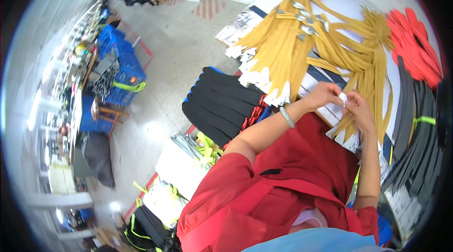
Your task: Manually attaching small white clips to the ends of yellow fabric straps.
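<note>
Both my hands meet over the right-hand table, fingertips pinched together around a small white piece [343, 98]. My left hand [325, 95] grips it from the left, with a pale bangle [286, 117] on that wrist. My right hand [359, 111] closes on it from the right. Whether the piece is joined to a strap cannot be made out. Mustard-yellow straps [278, 39] with white tips fan out beyond my hands, in bunches gathered at the far end. More yellow straps [373, 70] hang beside and under my right hand.
Red straps [413, 44] and dark grey straps [420, 143] lie at the table's right. Left of me stand a stack of black padded strips [219, 105] and white material [177, 162]. Blue crates [125, 75] and a wooden stool [108, 113] stand across the floor.
</note>
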`<state>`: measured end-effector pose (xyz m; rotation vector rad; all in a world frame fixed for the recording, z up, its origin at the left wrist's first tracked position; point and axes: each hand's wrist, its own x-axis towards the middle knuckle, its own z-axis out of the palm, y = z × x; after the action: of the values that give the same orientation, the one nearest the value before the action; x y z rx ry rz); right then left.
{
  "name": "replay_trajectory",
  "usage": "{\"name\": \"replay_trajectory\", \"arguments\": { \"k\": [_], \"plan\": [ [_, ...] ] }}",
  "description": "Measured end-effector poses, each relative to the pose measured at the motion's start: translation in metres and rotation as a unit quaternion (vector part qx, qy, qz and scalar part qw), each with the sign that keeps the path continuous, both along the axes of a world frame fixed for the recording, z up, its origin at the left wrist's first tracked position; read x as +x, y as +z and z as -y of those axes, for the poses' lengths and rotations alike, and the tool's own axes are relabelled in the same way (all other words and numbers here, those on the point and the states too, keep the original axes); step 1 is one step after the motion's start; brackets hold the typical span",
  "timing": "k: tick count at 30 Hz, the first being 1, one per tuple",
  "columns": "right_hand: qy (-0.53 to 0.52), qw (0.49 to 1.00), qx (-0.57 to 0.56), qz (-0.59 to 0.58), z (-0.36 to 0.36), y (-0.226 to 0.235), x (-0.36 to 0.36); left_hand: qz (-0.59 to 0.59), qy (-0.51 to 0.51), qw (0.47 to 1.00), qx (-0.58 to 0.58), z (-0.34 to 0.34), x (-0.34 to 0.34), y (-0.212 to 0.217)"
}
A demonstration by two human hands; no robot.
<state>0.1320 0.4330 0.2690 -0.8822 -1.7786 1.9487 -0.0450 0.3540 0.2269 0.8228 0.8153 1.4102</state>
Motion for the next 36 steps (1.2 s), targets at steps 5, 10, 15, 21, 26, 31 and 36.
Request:
{"name": "replay_trajectory", "arguments": {
  "k": [5, 10, 15, 21, 26, 31, 36],
  "plan": [
    [0.038, 0.999, -0.017, -0.027, -0.01, 0.0, -0.006, -0.02, 0.023, 0.999, 0.015, 0.003, -0.006, 0.002],
    [-0.073, 0.99, 0.118, 0.037, 0.003, -0.002, -0.018, -0.055, 0.1, 0.993, -0.008, -0.004, 0.011, 0.003],
    [-0.152, 0.9, 0.409, 0.017, 0.015, -0.015, -0.023, -0.293, 0.248, 0.918, 0.097, -0.005, 0.021, 0.016],
    [-0.087, 0.97, 0.213, -0.082, 0.005, -0.028, -0.01, -0.101, 0.025, 0.994, 0.029, 0.005, -0.015, 0.008],
    [-0.187, 0.976, 0.097, -0.052, 0.016, -0.013, -0.013, -0.124, 0.066, 0.99, 0.014, 0.007, -0.009, 0.007],
    [-0.091, 0.992, 0.089, -0.001, 0.021, -0.013, -0.006, -0.158, 0.092, 0.982, 0.039, 0.018, 0.004, 0.003],
    [-0.091, 0.985, 0.131, 0.059, 0.036, -0.015, 0.004, -0.432, 0.19, 0.869, 0.146, 0.037, 0.004, 0.001]
  ]
}}
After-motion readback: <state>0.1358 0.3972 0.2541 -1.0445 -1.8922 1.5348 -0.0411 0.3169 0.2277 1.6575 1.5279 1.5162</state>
